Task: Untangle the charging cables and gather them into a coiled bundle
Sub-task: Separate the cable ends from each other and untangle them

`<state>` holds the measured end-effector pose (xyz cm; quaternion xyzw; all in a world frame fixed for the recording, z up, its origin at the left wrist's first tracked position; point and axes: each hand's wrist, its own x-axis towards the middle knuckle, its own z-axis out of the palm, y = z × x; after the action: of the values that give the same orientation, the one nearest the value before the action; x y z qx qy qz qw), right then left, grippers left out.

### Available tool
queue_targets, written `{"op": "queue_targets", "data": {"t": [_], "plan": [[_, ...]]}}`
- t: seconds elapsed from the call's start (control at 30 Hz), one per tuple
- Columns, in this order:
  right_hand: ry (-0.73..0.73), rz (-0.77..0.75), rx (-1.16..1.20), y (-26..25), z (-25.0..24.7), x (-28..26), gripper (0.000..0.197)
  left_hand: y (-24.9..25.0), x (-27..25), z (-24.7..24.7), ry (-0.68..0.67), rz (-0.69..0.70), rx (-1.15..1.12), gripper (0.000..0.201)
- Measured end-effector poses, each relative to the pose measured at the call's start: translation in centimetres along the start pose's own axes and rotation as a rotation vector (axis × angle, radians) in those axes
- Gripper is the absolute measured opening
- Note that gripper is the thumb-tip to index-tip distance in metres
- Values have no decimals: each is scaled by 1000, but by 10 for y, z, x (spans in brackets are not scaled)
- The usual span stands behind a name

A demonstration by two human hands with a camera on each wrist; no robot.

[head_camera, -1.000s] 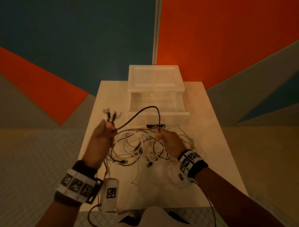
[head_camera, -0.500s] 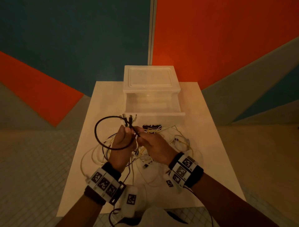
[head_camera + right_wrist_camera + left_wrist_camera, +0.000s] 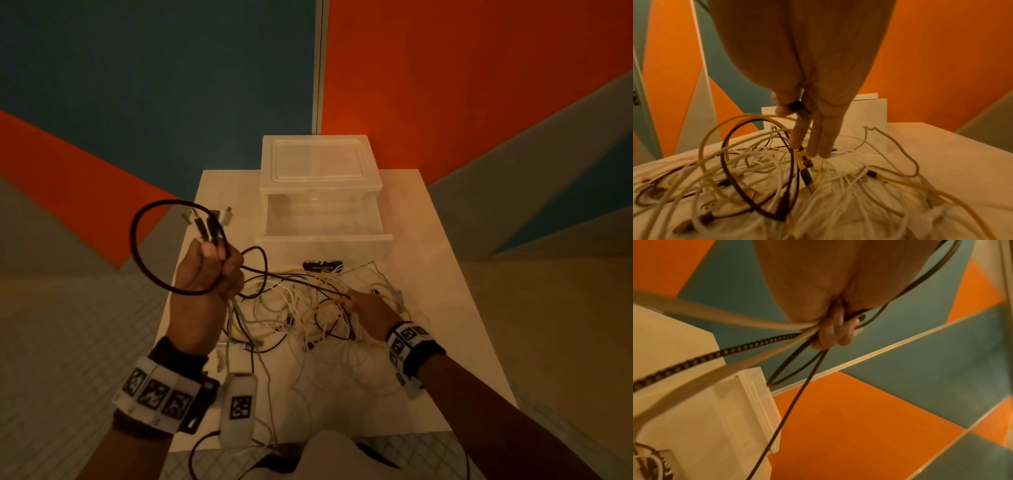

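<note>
White table [image 3: 445, 274] stood against a wall [image 3: 479, 85] painted in orange, teal and grey panels, clear plastic drawer box [image 3: 320, 161] at its far edge, drawer [image 3: 325, 240] pulled open, pale tiled floor [image 3: 68, 325] around.

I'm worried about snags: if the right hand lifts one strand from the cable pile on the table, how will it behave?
Probably floppy: the strands in the cable pile lie in loose curves. Likely to drag its neighbours, since loops cross where the right hand reaches in. The black cable gripped by the left hand holds its loop, so it seems springier.

The right hand [image 3: 371, 313] has left the left hand [image 3: 205, 274] and dropped onto the tangle [image 3: 308, 308], right; the black loop [image 3: 147, 246] stands higher.
</note>
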<state>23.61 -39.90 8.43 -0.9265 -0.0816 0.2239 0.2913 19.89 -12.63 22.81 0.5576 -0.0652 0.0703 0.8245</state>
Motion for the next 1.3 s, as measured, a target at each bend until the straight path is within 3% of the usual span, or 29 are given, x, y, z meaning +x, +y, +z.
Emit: {"op": "queue_targets", "data": {"t": [0.13, 0.2, 0.33, 0.43, 0.53, 0.6, 0.7, 0.8, 0.9, 1.0, 1.03, 1.1, 1.17, 1.2, 1.23, 1.3], "plan": [[228, -73, 109, 4, -6, -1, 25, 0, -2, -5, 5, -31, 38, 22], [192, -96, 150, 17, -4, -10, 22, 0, -3, -12, 8, -26, 34, 22], [-242, 35, 82, 50, 25, -53, 22, -1, 0, -20, -15, 26, 24, 24], [-544, 111, -126, 68, 56, -95, 24, -3, 1, -17, 1, -32, 32, 26], [-746, 213, -274, 79, 76, -123, 37, -6, -3, -13, 26, -55, 95, 27], [-797, 253, -303, 80, 72, -127, 49, -10, -4, -9, 18, -78, 86, 25], [-542, 241, -343, 56, 44, -115, 38, -13, -6, -2, 6, -149, 49, 22], [34, 158, -72, 17, 16, -91, 13, -16, -8, 5, -18, -176, 24, 23], [528, 130, 341, -28, -3, -75, 21, -15, -10, 9, -38, -183, 31, 24], [790, 36, 314, -59, -13, -79, 19, -13, -10, 11, -48, -180, 27, 24], [836, -76, 293, -69, -16, -83, 22, -12, -11, 11, -53, -181, 18, 24], [822, -268, 189, -81, -18, -84, 53, -11, -11, 11, -65, -180, 7, 24], [643, -353, -83, -90, -21, -76, 89, -11, -13, 13, -79, -181, 3, 23], [513, -365, -255, -90, -21, -68, 98, -11, -14, 15, -87, -186, -2, 23], [396, -368, -418, -87, -18, -57, 98, -11, -14, 16, -93, -189, -6, 23], [189, -358, -673, -77, -6, -37, 82, -10, -13, 16, -97, -185, -11, 23]]}}
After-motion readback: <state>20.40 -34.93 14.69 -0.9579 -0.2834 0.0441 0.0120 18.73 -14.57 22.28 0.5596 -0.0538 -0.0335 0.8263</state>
